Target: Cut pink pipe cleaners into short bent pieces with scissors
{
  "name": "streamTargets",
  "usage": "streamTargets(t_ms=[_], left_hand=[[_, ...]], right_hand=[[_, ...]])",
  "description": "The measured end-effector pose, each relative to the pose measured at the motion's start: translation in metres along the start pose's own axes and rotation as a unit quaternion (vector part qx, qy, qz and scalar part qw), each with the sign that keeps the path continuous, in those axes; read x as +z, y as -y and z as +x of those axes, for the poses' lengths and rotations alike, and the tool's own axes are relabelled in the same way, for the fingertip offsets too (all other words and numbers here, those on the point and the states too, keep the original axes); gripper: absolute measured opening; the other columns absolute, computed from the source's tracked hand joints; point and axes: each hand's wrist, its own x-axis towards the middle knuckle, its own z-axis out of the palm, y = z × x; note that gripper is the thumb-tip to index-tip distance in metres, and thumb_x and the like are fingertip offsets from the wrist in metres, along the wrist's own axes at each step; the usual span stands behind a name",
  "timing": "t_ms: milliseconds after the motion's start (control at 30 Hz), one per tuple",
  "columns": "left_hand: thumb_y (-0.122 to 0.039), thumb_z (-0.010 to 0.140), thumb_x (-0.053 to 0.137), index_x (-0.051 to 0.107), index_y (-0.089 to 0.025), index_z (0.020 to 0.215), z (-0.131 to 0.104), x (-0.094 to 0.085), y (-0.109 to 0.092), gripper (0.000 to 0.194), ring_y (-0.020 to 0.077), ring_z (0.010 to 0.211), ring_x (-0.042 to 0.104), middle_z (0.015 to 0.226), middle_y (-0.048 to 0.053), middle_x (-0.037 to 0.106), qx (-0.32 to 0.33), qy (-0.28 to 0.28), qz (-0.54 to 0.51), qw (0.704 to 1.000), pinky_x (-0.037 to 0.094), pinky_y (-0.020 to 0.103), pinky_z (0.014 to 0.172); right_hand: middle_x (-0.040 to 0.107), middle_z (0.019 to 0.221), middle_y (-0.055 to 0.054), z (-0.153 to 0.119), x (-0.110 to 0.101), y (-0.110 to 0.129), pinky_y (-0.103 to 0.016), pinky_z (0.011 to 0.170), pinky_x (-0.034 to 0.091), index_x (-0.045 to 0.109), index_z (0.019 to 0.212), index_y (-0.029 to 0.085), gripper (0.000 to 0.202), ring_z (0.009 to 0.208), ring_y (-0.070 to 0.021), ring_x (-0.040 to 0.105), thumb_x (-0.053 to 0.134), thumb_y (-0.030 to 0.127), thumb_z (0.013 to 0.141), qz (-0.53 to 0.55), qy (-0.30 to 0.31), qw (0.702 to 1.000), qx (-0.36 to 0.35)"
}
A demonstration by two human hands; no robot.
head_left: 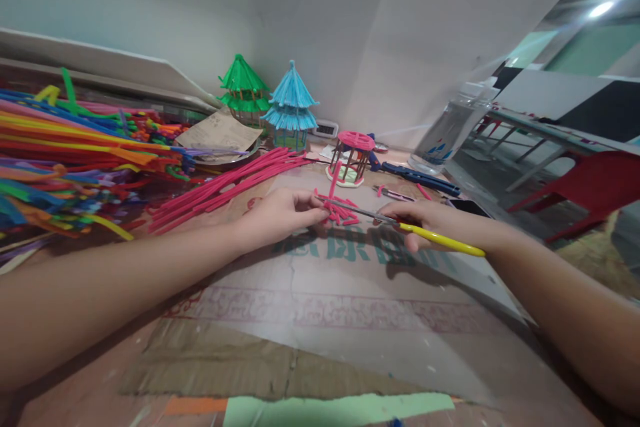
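Note:
My left hand point(283, 219) is closed in a pinch at the near end of a pink pipe cleaner point(335, 179), which sticks up between the hands; the fingertips partly hide the grip. My right hand point(433, 221) is closed around yellow-handled scissors point(443, 240), seen nearly edge-on. Their metal blades point left and reach the pink piece by my left fingertips. Below the blades lies a small heap of short cut pink pieces point(345, 216) on the printed sheet point(320, 280). Just behind stands a small round pavilion frame point(356, 141) with a pink top, brown posts and pale base.
Long pink pipe cleaners point(225, 190) lie left of centre, beside a big multicoloured bundle point(75, 147). Green point(244, 83) and blue point(291, 97) pavilion models stand behind. At right are dark-blue pliers point(423, 177), a clear bottle point(450, 127), a phone point(470, 207) and a red chair point(590, 187).

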Motion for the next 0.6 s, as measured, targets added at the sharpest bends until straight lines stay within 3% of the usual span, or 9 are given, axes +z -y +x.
streamTargets(t_ms=[600], left_hand=[[-0.037,0.085,0.062,0.072,-0.015,0.082,0.0001,-0.0012,0.001,0.024,0.0168,0.076,0.067,0.08,0.005,0.075,0.008,0.002,0.027,1.0,0.05,0.027,0.073]], right_hand=[[0.061,0.091,-0.005,0.0019,-0.0007,0.0055,-0.029,0.067,0.039,0.063,0.112,0.02,0.056,0.08,-0.0228,0.055,0.062,0.063,0.078,-0.009,0.001,1.0,0.013]])
